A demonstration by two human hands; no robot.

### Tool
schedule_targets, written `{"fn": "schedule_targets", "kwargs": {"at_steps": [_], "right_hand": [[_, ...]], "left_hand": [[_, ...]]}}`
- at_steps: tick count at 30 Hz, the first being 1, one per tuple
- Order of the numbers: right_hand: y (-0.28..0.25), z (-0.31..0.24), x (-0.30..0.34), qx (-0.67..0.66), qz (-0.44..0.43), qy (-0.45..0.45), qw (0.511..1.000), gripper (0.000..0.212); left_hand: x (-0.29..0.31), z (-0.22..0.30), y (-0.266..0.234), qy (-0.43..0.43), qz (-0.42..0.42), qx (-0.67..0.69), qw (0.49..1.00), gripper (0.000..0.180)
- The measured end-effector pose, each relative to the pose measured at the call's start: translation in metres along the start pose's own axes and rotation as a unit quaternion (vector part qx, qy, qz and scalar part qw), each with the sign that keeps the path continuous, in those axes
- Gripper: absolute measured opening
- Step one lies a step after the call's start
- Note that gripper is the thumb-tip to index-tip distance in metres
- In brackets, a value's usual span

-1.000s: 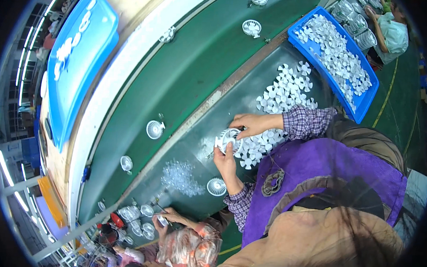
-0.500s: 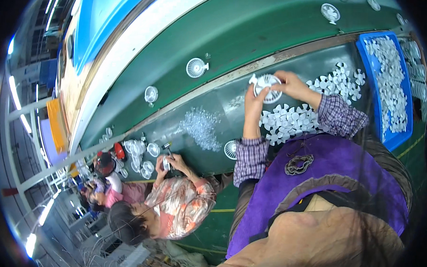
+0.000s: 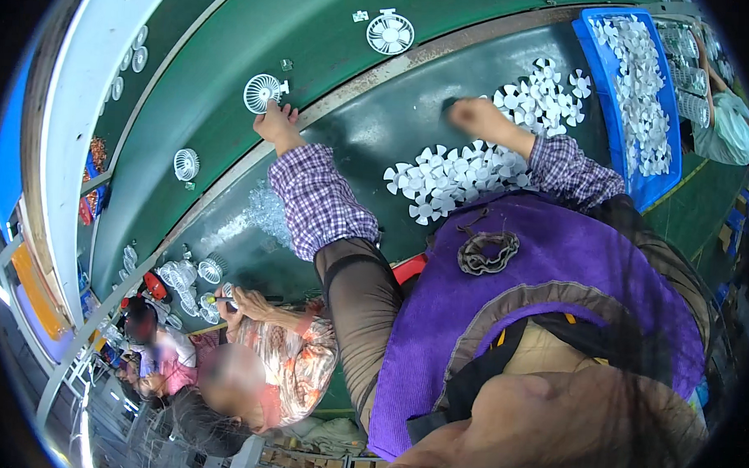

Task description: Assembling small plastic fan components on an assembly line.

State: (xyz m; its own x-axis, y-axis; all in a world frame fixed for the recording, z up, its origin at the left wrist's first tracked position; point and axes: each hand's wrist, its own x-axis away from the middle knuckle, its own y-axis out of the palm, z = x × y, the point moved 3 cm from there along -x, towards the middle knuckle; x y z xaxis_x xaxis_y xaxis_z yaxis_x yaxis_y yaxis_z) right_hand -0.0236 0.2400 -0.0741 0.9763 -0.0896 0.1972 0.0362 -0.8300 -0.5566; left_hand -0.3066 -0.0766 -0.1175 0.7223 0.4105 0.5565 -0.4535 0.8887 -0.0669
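My left hand [image 3: 279,125] reaches over the green belt, its fingers closed on the lower rim of a round white slatted fan housing [image 3: 262,93]. No blades show inside that housing. My right hand [image 3: 482,121] is over the dark work surface, at the left edge of the far group of loose white fan blades [image 3: 544,100]. Its fingers look curled but are smeared, and a dark patch shows at their tips. A nearer pile of white fan blades [image 3: 455,175] lies below it. On the belt, another white fan [image 3: 390,34] has blades inside.
A blue tray [image 3: 592,93] full of white blades stands at the right. Small clear parts [image 3: 268,214] lie heaped beyond my left sleeve. Another fan housing [image 3: 186,165] is farther left on the belt [image 3: 221,130]. A co-worker [image 3: 275,358] handles parts at the lower left.
My hands, together on one fan before, are now apart. A bladed fan lies on the belt. My left hand has moved left onto another housing; my right stays near the blades.
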Motion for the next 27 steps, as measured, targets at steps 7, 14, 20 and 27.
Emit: {"fn": "schedule_targets", "kwargs": {"at_steps": [7, 14, 20, 27], "right_hand": [[0.047, -0.03, 0.019, 0.159, -0.057, -0.106, 0.98, 0.02], [0.0, -0.049, 0.009, 0.093, -0.039, -0.046, 0.994, 0.013], [0.003, -0.028, 0.017, 0.318, 0.038, -0.164, 0.933, 0.024], [0.01, -0.029, 0.018, 0.303, 0.039, -0.162, 0.938, 0.037]], "left_hand": [[0.035, -0.004, -0.004, -0.045, -0.16, 0.055, 0.985, 0.03], [0.206, -0.016, -0.081, -0.067, -0.331, 0.238, 0.911, 0.045], [0.268, -0.089, -0.134, -0.122, -0.285, 0.172, 0.935, 0.029], [0.294, -0.091, -0.142, -0.119, -0.278, 0.171, 0.938, 0.023]]}}
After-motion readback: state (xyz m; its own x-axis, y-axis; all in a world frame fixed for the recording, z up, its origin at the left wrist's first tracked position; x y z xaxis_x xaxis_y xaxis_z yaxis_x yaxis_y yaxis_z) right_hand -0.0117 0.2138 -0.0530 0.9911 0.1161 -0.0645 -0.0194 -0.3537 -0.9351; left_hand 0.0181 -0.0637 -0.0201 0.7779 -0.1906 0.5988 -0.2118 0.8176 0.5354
